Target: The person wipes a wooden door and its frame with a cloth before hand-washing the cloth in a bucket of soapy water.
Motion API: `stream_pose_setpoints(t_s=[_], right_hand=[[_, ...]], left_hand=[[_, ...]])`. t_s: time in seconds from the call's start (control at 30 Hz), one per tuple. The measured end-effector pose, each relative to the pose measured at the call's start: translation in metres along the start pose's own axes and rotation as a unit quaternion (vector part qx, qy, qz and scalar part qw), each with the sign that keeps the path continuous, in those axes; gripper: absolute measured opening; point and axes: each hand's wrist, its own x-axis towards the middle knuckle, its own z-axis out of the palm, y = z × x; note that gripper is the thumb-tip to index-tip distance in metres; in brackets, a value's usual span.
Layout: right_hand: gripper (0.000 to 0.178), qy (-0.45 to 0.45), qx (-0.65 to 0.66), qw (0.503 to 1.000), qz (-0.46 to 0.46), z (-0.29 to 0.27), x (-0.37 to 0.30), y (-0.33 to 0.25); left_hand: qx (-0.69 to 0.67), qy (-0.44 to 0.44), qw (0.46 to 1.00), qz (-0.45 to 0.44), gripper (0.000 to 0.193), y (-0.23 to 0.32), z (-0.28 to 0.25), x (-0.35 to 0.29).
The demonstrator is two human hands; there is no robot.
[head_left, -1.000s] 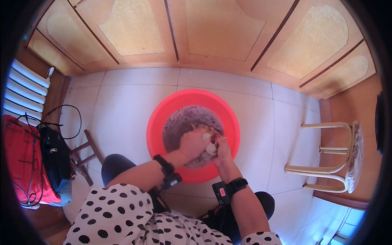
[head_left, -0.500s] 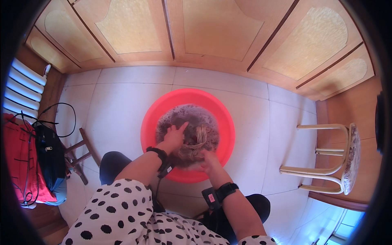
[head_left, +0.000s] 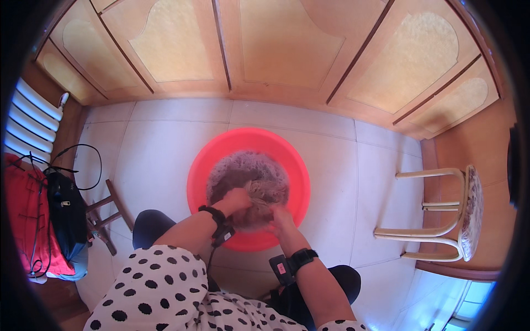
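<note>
A red round basin (head_left: 298,168) stands on the floor between my knees, holding murky grey water topped with suds. A wet greyish-brown cloth (head_left: 264,190) lies bunched in the water. My left hand (head_left: 237,199) is closed at the cloth's left edge, its fingertips partly hidden. On the near right side, my right hand (head_left: 281,219) has its fingers bent onto the cloth at the basin's inner wall. Both wrists carry black straps with small devices.
Wooden cabinet doors (head_left: 287,49) line the far side. A cushioned stool (head_left: 472,215) lies tipped at the right. To the left are a wooden folding stand (head_left: 113,207), a black bag (head_left: 63,212), red fabric (head_left: 26,220), a looped cable and a white radiator (head_left: 36,118).
My left hand has gone from spread fingers over the suds to a closed grip at the cloth. The cloth has shifted and spread in the water. The right hand stays near the same spot.
</note>
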Motion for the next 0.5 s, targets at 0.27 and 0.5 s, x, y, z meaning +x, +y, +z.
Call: stream_pose_setpoints(t_s=[0.27,0.5], right_hand=[[0.048,-0.151,0.225,0.962,-0.037,0.004,-0.025,-0.025],[0.043,-0.173,0.173,0.963,-0.11,0.015,-0.034,-0.039]], left_hand=[[-0.29,0.026,0.934,0.209,0.033,0.088,-0.082,-0.099],[-0.232,0.259,0.888,0.301,0.028,0.079,-0.057,-0.071]])
